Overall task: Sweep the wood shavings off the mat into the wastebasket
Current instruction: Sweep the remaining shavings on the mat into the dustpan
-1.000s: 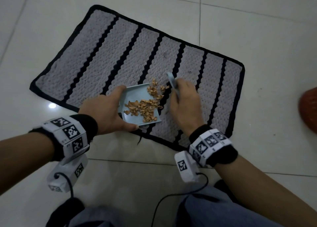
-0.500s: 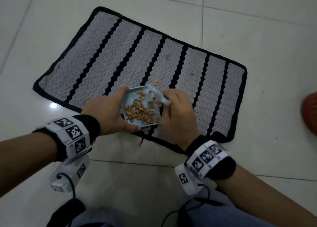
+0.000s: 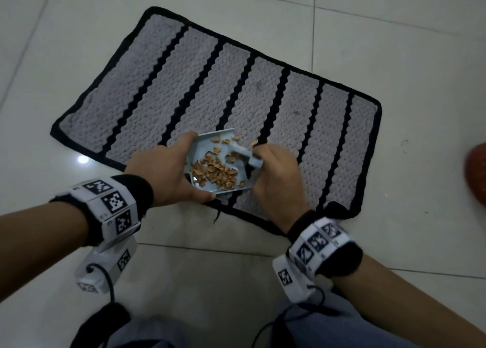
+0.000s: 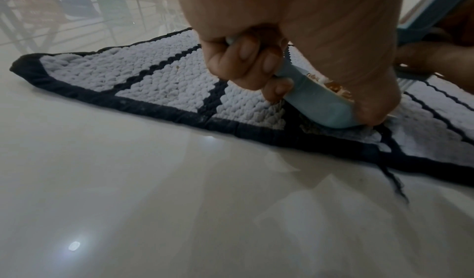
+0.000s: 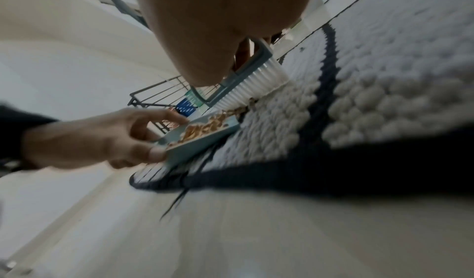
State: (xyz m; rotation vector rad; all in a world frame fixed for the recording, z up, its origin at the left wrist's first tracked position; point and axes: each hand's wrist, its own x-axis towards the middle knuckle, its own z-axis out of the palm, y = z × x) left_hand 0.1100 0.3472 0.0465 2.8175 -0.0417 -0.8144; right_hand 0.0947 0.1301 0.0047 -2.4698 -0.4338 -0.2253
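Observation:
A grey mat (image 3: 147, 92) with black stripes lies on the tiled floor. On its near edge sits a light blue dustpan (image 3: 207, 147) holding a heap of tan wood shavings (image 3: 215, 172). My left hand (image 3: 168, 171) grips the pan's left side, thumb on its near rim. My right hand (image 3: 276, 171) grips a small blue brush (image 3: 246, 158) whose head reaches over the pan's right side. One shaving (image 3: 254, 143) lies on the mat by the brush. In the right wrist view the brush's white bristles (image 5: 254, 79) touch the mat beside the pan (image 5: 205, 142). The orange wastebasket (image 3: 477, 174) shows at the right edge.
Glossy white floor tiles (image 3: 394, 32) surround the mat. My knees in grey trousers (image 3: 147, 332) and the wrist cameras' black cables fill the bottom of the head view. A loose black thread (image 3: 218, 216) hangs off the mat's near edge. A metal rack (image 5: 159, 95) stands far off.
The right hand swept the brush leftward from the mat over the pan. The shavings that lay at the pan's mouth are now heaped deeper inside it.

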